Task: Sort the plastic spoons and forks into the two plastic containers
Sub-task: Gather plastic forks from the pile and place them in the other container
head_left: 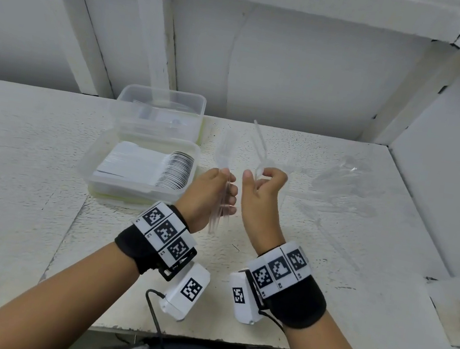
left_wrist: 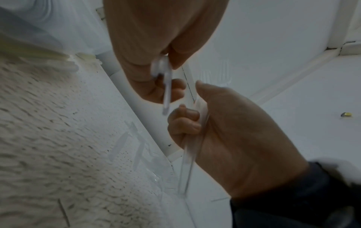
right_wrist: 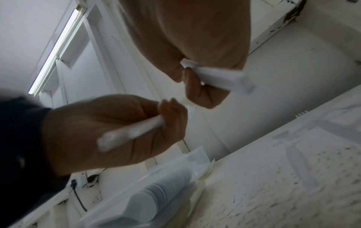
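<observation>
From the head view, my left hand [head_left: 210, 193] grips a bundle of clear forks [head_left: 224, 173] upright and my right hand [head_left: 261, 192] pinches clear utensils [head_left: 259, 146] above the surface [head_left: 30, 176]; the near container [head_left: 140, 173] holds stacked spoons, the far container [head_left: 160, 112] looks nearly bare. The left wrist view shows a spoon [left_wrist: 166, 86] in the right hand's curled fingers. In the right wrist view, fork tines [right_wrist: 190, 108] poke past my left fist, so I'd keep types apart, handles aligned.
</observation>
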The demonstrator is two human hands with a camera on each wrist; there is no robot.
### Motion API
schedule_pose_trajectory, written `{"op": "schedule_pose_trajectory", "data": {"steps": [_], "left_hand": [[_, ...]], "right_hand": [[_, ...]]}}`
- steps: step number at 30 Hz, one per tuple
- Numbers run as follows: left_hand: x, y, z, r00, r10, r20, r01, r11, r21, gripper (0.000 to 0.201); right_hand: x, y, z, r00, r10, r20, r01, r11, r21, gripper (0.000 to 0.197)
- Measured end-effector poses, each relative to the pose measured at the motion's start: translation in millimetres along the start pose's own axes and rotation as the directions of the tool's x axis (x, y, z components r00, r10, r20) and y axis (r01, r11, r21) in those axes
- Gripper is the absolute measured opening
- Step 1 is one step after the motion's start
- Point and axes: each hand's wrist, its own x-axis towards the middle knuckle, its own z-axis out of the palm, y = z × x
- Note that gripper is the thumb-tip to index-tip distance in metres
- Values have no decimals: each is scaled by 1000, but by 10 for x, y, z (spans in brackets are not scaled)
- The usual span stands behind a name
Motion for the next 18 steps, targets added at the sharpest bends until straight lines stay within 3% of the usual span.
{"op": "schedule_pose_trajectory", "data": {"steps": [8, 12, 16, 18], "left_hand": [[8, -39, -30, 999, 40, 23, -40, 999, 11, 20], [-2, -65, -4, 998, 49, 45, -52, 996, 79, 21], [-27, -71, 5, 995, 87, 53, -97, 969, 229, 22], [-40, -55, 6, 995, 54, 80, -69, 980, 187, 20]], "right_hand": [[88, 28, -121, 998, 62, -28, -62, 998, 0, 15], [108, 23, -84, 987, 153, -46, -145, 979, 145, 28], [109, -8, -70, 981, 195, 12, -190, 938, 289, 29], [119, 5, -67, 983, 179, 37, -182, 936, 300, 29]]}}
